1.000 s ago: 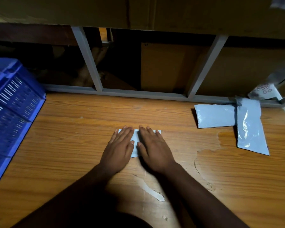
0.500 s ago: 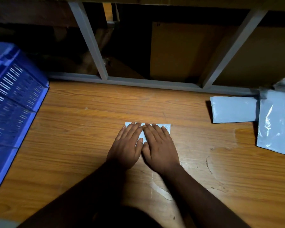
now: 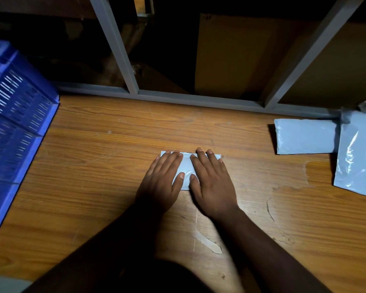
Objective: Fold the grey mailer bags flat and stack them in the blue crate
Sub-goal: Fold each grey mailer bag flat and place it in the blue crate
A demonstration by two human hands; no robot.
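A dim workspace: a worn wooden desk [image 3: 93,166] runs up to a grey metal frame [image 3: 123,60] with cardboard behind it. In the middle of the desk lies a small folded mailer bag [image 3: 185,169], and both hands lie flat on it. The left hand [image 3: 163,180] covers its left part and the right hand [image 3: 211,182] its right part, fingers straight and close together, pointing away from the person, thumbs almost meeting over the strip of grey that shows between them. Neither grip pinches or curls round anything; the palms simply press down, so the bag sits under the hands rather than in them.

By my reading this bag is folded and is being flattened, not yet lifted. The blue crate [image 3: 19,127] stands at the left edge of the desk, well apart from the hands; what it holds cannot be made out from here. At the far right two more grey bags wait, one lying crosswise [image 3: 304,136] and a longer one [image 3: 357,155] overlapping its end, both unfolded as far as I can judge. So at least those two are left, plus the carry of this one to the crate.
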